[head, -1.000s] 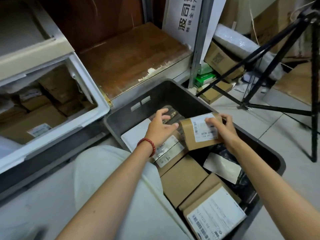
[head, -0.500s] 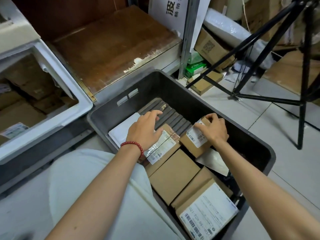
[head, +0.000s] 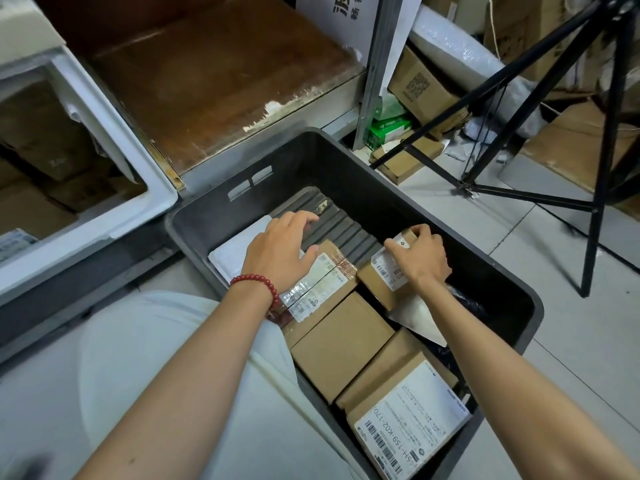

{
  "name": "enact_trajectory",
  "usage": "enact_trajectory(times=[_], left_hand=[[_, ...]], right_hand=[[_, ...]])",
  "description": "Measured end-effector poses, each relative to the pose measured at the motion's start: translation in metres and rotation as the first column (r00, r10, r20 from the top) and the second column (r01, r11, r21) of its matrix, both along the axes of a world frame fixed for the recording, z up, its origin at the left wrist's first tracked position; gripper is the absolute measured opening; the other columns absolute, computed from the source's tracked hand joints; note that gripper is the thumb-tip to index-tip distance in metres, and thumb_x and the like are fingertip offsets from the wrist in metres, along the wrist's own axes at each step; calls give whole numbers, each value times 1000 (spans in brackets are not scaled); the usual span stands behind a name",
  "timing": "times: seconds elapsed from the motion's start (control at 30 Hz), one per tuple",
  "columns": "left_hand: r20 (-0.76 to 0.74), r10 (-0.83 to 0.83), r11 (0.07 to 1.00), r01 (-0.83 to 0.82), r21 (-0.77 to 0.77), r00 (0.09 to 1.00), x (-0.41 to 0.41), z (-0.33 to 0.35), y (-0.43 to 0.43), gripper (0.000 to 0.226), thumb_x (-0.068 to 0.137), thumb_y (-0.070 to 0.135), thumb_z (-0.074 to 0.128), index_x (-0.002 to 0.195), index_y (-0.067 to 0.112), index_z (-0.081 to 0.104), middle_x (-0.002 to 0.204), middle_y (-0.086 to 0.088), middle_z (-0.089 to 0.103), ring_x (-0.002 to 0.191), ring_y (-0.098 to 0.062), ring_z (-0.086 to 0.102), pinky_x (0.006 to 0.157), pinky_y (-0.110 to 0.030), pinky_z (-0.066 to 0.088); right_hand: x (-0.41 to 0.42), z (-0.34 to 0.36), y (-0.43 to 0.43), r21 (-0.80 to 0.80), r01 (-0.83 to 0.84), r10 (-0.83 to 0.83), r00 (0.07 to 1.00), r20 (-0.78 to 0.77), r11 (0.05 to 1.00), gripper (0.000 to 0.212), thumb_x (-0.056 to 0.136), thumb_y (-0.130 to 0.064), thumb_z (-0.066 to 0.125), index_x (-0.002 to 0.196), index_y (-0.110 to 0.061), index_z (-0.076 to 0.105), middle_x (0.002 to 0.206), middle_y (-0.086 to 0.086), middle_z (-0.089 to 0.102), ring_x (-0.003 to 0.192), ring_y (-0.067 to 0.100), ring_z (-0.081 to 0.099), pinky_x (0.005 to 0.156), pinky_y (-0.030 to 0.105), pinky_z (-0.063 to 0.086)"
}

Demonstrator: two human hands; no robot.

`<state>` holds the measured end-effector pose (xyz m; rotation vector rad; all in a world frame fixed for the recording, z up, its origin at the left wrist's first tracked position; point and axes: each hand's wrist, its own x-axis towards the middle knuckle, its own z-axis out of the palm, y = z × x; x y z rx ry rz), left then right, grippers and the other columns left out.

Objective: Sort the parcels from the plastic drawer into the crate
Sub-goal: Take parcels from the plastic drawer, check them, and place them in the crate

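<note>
The right hand point(head: 420, 261) has fingers and thumb curled over the raised far end of a small brown cardboard box point(head: 379, 287) with a white shipping label. It holds the box tilted, with the low end down among the load near the crate's right wall. The left hand point(head: 280, 252), with a red bead bracelet point(head: 256, 284) at the wrist, grips nothing. Its fingers lie spread and relaxed over a tape-wrapped brown cardboard parcel point(head: 325, 278) and the edge of a white padded envelope point(head: 230, 259) by the left wall. The hands are apart, with bare ribbed crate floor between them.

All this sits inside the dark grey plastic crate point(head: 346, 164). Its near half is packed, with a plain brown cardboard carton point(head: 341, 344) in the middle and a big labelled brown carton point(head: 412, 420) in the near right corner. A flat white mailer point(head: 420, 318) lies beneath the small box, and a black plastic bag point(head: 464, 303) lies against the right wall.

The step in hand looks like seating the small box. It would likely go best laid flat, label up, on the free floor toward the far right corner, not propped on the mailer. The left hand could brace the taped parcel so the row does not shift.

To the left, the white plastic drawer point(head: 86, 237) holds more brown parcels point(head: 52, 174), so the sorting seems well short of done. A black tripod point(head: 604, 168) stands on the tiled floor beyond the right wall.
</note>
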<state>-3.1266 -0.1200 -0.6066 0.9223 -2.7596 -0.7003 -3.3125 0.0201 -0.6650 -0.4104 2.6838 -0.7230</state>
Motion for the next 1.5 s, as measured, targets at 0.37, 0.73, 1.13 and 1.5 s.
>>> enact_trajectory(times=[0.37, 0.73, 1.13, 1.5], left_hand=[[-22, -8, 1000, 8, 8, 1000, -3, 1, -1, 45, 93, 32, 57, 135, 25, 43, 134, 3, 50, 119, -14, 47, 78, -21, 43], [-9, 2, 1000, -1, 2, 1000, 0, 4, -1, 44, 94, 32, 56, 135, 25, 42, 132, 2, 49, 119, -13, 46, 77, -20, 40], [16, 26, 1000, -26, -3, 1000, 9, 10, -3, 43, 94, 31, 57, 134, 25, 43, 135, 1, 48, 119, -14, 46, 76, -19, 37], [34, 38, 999, -37, -24, 999, 16, 11, -10, 42, 94, 32, 56, 134, 26, 43, 135, 2, 48, 118, -14, 46, 76, -19, 37]], right_hand=[[13, -12, 17, -332, 348, -303, 936, 181, 877, 96, 66, -32, 87, 140, -12, 30, 143, 14, 27, 123, 28, 44, 95, 32, 43], [32, -23, 4, -201, 667, -489, 688, 536, 718, 113, 64, -41, 87, 142, -10, 11, 136, 17, 41, 124, 31, 45, 106, 42, 36], [10, -17, 26, -109, 617, -454, 676, 580, 779, 107, 64, -36, 87, 140, -8, 18, 137, 20, 42, 125, 37, 44, 106, 48, 39], [14, -21, 32, -83, 529, -424, 755, 500, 845, 115, 68, -35, 86, 146, -7, 7, 145, 21, 33, 134, 39, 34, 110, 47, 31]])
